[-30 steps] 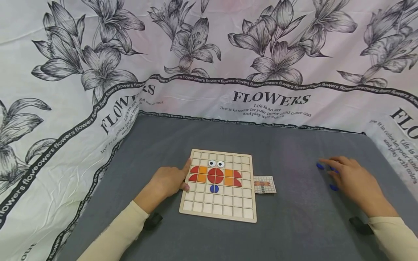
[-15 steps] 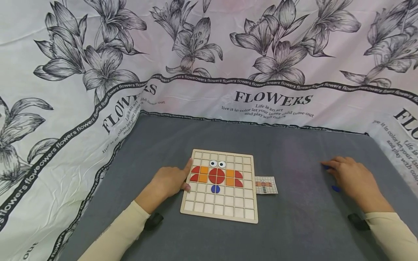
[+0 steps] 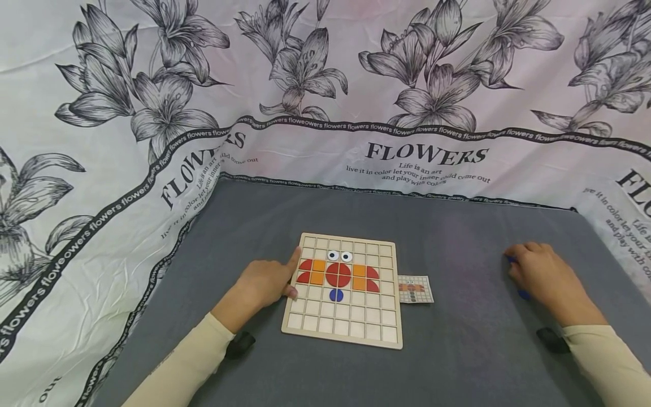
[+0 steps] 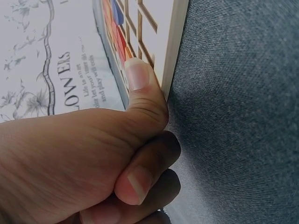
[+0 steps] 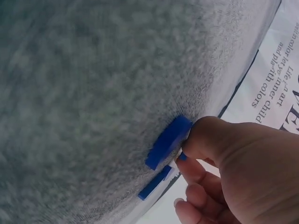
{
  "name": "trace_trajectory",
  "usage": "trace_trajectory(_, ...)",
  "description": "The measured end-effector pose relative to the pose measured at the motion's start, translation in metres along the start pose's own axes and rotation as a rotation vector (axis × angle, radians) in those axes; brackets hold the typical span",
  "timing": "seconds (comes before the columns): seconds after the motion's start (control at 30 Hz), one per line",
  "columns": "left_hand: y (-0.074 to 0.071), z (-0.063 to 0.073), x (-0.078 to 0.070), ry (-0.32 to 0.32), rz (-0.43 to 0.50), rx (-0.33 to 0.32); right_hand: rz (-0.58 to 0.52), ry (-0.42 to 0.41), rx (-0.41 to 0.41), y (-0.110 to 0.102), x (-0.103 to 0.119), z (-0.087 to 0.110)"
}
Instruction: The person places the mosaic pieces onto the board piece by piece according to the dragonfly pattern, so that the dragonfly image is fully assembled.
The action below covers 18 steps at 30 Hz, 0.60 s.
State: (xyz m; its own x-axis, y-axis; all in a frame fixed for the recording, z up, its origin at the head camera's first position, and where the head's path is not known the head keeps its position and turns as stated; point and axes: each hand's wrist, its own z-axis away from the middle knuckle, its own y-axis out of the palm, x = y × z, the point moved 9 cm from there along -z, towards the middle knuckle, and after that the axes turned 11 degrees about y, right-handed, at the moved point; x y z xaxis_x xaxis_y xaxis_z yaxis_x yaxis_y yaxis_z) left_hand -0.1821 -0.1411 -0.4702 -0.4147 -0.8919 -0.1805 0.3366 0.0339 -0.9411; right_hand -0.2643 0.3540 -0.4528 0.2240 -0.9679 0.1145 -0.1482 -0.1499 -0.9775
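Observation:
My left hand (image 3: 264,282) holds the left edge of a wooden grid board (image 3: 351,330), thumb on its rim and index finger stretched along the side. The other fingers curl beside the board in the left wrist view. On the grid lie red quarter circles (image 3: 338,275), orange squares (image 3: 358,277), two eye discs (image 3: 339,256) and a blue circle (image 3: 336,295). At the right, my right hand (image 3: 546,282) pinches a small blue piece (image 3: 511,258) between thumb and index finger, mostly hidden. Another blue piece (image 5: 168,142) lies beside the thumb on the grey cloth.
A small printed pattern card (image 3: 416,289) lies against the board's right edge, partly covered by it. Grey cloth (image 3: 458,350) covers the table. White flower-printed fabric (image 3: 305,152) rises along the back and sides.
My right hand's fingers have drawn together around a blue piece near the index fingertip, pulling in slightly to the right. The left hand and the board have stayed in place.

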Motion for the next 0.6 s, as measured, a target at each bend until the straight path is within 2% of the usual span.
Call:
trace_trajectory(0.33, 0.001, 0.000, -0.001, -0.004, 0.003, 0.002, -0.053, -0.003, -0.047, -0.006, 0.007, 0.004)
trace_trajectory(0.47, 0.001, 0.000, -0.001, -0.005, -0.001, 0.001, -0.097, -0.006, -0.047, -0.013, 0.024, 0.006)
trace_trajectory(0.6, 0.001, -0.001, -0.001, -0.005, -0.007, 0.005, -0.118, -0.026, -0.041, -0.022, 0.051, 0.009)
